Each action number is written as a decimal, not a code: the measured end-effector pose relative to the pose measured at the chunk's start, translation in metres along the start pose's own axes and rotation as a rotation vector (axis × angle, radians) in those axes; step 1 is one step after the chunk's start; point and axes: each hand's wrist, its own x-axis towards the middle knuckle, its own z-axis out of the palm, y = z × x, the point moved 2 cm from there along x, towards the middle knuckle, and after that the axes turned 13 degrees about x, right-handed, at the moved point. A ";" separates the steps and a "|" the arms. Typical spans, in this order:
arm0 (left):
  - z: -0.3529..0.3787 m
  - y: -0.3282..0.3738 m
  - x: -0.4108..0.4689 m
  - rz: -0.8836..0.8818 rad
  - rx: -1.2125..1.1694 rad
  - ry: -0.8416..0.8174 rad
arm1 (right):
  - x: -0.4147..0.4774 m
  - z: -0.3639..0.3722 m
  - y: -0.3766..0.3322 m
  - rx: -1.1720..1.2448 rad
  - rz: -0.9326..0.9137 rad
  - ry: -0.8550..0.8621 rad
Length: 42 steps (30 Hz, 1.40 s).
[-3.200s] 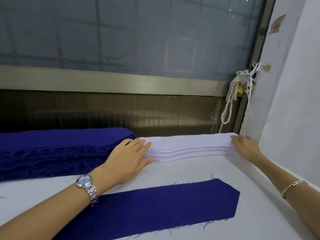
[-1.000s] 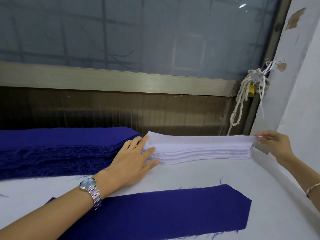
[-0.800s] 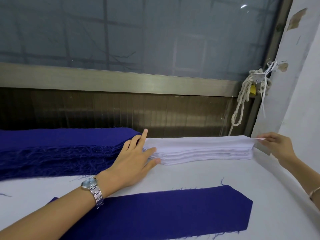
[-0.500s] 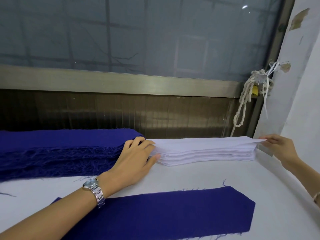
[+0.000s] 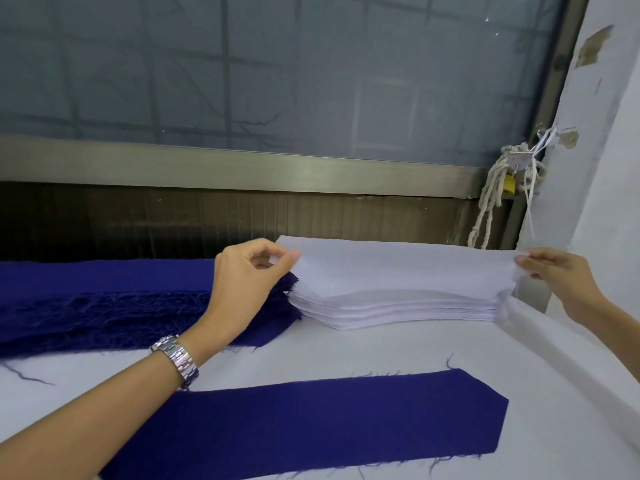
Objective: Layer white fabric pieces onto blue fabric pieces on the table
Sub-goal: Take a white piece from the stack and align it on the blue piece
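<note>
Above white stack [image 5: 398, 308], both hands, left [image 5: 242, 282], right [image 5: 554, 271], pinch top white piece [image 5: 398, 268] by ends.

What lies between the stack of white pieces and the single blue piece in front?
Head view: only bare table lies between the white stack and the single blue piece, save a few frayed threads at its edge.

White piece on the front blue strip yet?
No, the blue strip lies bare; left hand and right hand pinch the white piece above the white stack.
</note>
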 end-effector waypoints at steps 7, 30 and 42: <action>-0.036 -0.025 -0.014 -0.200 0.052 0.017 | -0.029 0.017 -0.026 -0.035 0.009 -0.215; -0.155 -0.071 -0.094 -0.583 0.156 -0.598 | -0.116 0.046 -0.039 -0.374 0.340 -0.771; -0.168 -0.078 -0.087 -0.690 0.320 -0.991 | -0.123 0.042 -0.024 -0.365 0.485 -1.002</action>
